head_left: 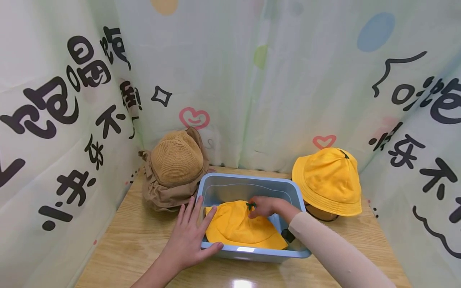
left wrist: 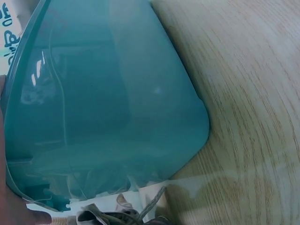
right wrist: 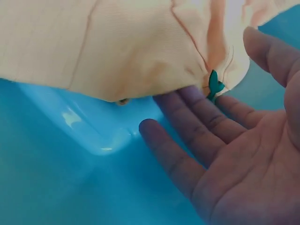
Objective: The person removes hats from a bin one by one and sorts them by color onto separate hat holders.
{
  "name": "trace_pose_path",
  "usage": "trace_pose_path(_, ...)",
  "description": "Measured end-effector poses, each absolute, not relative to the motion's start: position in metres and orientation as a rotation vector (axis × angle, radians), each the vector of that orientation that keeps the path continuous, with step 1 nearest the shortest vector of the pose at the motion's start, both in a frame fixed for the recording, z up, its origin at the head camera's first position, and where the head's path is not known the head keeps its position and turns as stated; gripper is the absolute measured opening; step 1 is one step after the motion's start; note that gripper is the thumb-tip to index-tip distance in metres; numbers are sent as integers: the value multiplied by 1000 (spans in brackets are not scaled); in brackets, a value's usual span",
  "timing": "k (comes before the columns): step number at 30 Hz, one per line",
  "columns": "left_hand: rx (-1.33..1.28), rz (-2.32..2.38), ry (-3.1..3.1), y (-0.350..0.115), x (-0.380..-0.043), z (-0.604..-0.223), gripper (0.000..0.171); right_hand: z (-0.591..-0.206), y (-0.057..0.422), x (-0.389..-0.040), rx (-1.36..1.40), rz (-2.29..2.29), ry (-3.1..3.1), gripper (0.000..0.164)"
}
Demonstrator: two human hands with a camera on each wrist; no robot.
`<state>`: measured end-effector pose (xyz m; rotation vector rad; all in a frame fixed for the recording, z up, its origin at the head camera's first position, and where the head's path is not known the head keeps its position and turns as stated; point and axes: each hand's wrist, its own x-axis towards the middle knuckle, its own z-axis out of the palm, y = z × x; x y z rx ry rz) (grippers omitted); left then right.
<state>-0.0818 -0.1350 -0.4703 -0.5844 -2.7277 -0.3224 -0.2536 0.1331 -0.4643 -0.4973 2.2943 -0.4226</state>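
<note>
A yellow bucket hat [head_left: 237, 226] with a green sprout-shaped tip [right wrist: 215, 84] lies in a light blue plastic bin [head_left: 248, 176]. My right hand [head_left: 264, 207] reaches into the bin beside the hat's crown. In the right wrist view its fingers are loosely extended, fingertips tucked at the hat's edge near the green tip, with the thumb held apart. My left hand [head_left: 191, 236] rests on the bin's near left corner with its fingers spread. The left wrist view shows the bin's outer wall [left wrist: 103, 93], with only a bit of that hand at the left edge.
Left of the bin, a tan knitted hat [head_left: 176, 158] sits on brown fabric hats [head_left: 169, 196]. Another yellow bucket hat [head_left: 325, 180] stands right of it, over something brown with a dark cord. A small black item [head_left: 288, 235] shows inside the bin. Printed curtains surround the wooden table [head_left: 119, 244].
</note>
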Motion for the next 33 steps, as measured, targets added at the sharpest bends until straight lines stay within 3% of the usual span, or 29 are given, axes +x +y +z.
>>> trace_pose_path(7, -580, -321, -2738, -135, -81, -469, 87, -457, 136, -259, -428, -494, 2351, 41)
trace_pose_path(16, -577, -328, -2724, -134, -81, -469, 87, -441, 138, -256, -540, -511, 2486, 16)
trace_pose_path(33, -569, -363, -2722, -133, -80, -470, 87, -393, 160, -241, -788, -746, 2631, 11)
